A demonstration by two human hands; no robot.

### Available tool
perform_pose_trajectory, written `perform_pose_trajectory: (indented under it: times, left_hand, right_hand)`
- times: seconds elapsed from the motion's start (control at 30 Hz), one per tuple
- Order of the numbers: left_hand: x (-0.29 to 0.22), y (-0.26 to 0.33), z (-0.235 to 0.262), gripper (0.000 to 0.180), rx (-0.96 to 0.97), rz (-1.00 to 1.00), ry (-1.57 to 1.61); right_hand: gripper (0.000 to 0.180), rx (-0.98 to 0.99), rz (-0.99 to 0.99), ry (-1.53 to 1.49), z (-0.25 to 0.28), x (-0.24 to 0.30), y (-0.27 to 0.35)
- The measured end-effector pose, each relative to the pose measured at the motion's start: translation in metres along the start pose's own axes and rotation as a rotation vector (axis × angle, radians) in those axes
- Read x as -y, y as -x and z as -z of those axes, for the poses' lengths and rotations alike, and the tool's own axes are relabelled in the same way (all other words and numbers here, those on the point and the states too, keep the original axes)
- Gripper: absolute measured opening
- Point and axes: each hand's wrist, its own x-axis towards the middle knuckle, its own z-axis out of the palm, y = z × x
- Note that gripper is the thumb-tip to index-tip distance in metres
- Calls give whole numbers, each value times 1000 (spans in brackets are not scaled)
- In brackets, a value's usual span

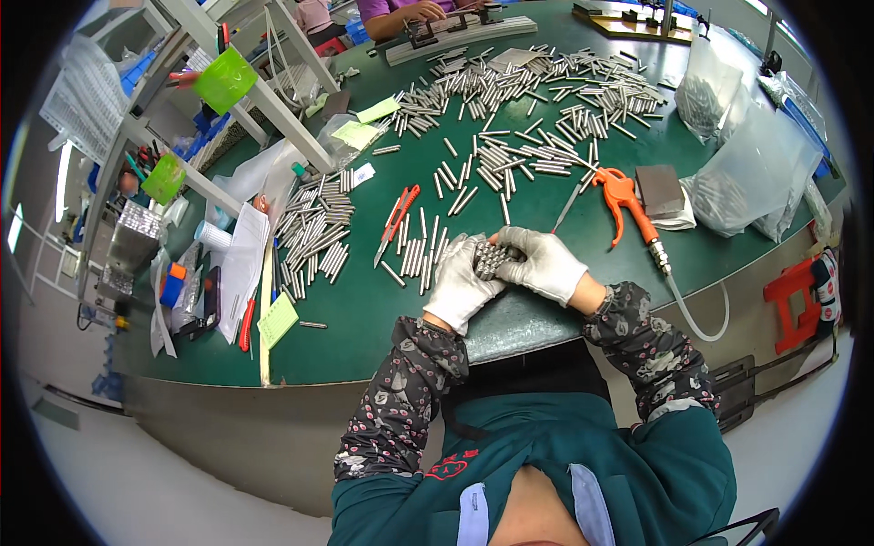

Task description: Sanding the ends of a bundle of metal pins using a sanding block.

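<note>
Both my hands wear white gloves and meet near the table's front edge. Between them they hold a bundle of metal pins (pixel 492 261), its round ends facing up. My left hand (pixel 462 284) wraps the bundle's left side, and my right hand (pixel 544 264) closes on it from the right. Loose steel pins (pixel 417 259) lie just left of my left hand, close to an orange utility knife (pixel 397 223). Beyond my right hand rests an orange air blow gun (pixel 625 202) with a thin nozzle and a clear hose. My palms hide the bundle's lower part.
Many pins (pixel 537 150) spread over the green table (pixel 364 350), with another pile (pixel 314 223) at left. Plastic bags of pins (pixel 728 187) stand at right beside a dark square block (pixel 659 189). A grey shelf frame (pixel 273 114) rises at left. Another person's hand (pixel 424 11) is at the far side.
</note>
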Motion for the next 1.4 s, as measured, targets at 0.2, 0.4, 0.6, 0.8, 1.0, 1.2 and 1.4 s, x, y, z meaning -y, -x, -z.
perform_pose_trajectory:
  times: [0.2,0.4,0.6,0.8,1.0,1.2,1.4]
  left_hand:
    - [0,4,0,59,58,59,658]
    - [-18,1,5,53,84,144,725]
    - [-7,-4,1,65,115,289,972]
    - [-7,0,1,75,90,175,838]
    - [-8,-1,7,73,144,127,735]
    - [1,1,6,78,118,162,660]
    - [-6,2,10,80,126,179,595]
  right_hand:
    - [36,-34,60,126,-3,18,3]
    - [34,-27,-8,141,-2,9,-1]
    - [32,-13,-2,27,-5,10,-4]
    - [33,63,-130,89,-1,21,-8]
    - [38,34,-36,97,-4,9,-11]
    - [43,90,-112,114,-4,14,-12]
    - [45,96,-142,54,-3,10,-11]
